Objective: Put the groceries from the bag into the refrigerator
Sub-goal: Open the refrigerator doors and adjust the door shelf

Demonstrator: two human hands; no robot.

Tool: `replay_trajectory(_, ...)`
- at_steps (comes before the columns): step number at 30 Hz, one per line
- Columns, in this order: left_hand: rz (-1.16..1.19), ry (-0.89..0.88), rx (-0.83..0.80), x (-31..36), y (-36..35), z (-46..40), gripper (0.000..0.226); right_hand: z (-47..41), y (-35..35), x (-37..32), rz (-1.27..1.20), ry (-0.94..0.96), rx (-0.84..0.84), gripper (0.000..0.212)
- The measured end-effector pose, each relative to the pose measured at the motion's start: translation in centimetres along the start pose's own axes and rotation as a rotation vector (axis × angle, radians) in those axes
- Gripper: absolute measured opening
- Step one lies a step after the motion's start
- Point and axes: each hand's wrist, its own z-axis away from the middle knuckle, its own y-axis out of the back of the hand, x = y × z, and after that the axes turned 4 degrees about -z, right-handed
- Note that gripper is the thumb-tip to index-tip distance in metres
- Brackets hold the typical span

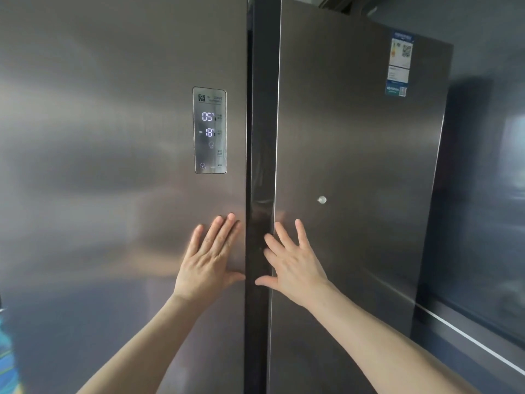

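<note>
Both doors of the refrigerator (122, 194) fill the view. The left hand (211, 260) and the right hand (294, 264), fingers straight, lie at 6 o'clock beside the middle gap. Probably a door step; next needs gripping an edge. No bag is visible.

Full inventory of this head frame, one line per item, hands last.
refrigerator: 1, brushed grey steel, side-by-side, fills the frame.
left door: 1, grey steel, left of the dark centre gap.
right door: 1, grey steel, right of the gap.
control panel: 1, silver with lit white digits 05 and -18, on the left door near its inner edge.
labels: a stack of blue-and-white stickers, upper right corner of the right door.
round button: 1, silver, mid-height on the right door.
left hand: 1, fingers straight, flat on the left door by the gap.
right hand: 1, fingers spread, at the right door's inner edge.
</note>
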Motion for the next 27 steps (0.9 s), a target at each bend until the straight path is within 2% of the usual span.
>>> replay_trajectory(13, 0.017, -0.012, -0.02, -0.4, -0.2, 0.0, 0.116, -0.3, 1.6, -0.6, 0.068, 0.011, -0.042, 0.089)
replay_trajectory(23, 0.035, -0.019, -0.002, -0.4, -0.6, 0.0, 0.114, 3.4, 2.5, 0.3, 0.042, -0.001, -0.027, 0.078)
replay_trajectory(27, 0.013, -0.047, 0.005, -0.6, -0.7, 0.2, 0.098, 5.8, 3.5, 0.4, 0.021, -0.028, -0.026, 0.079)
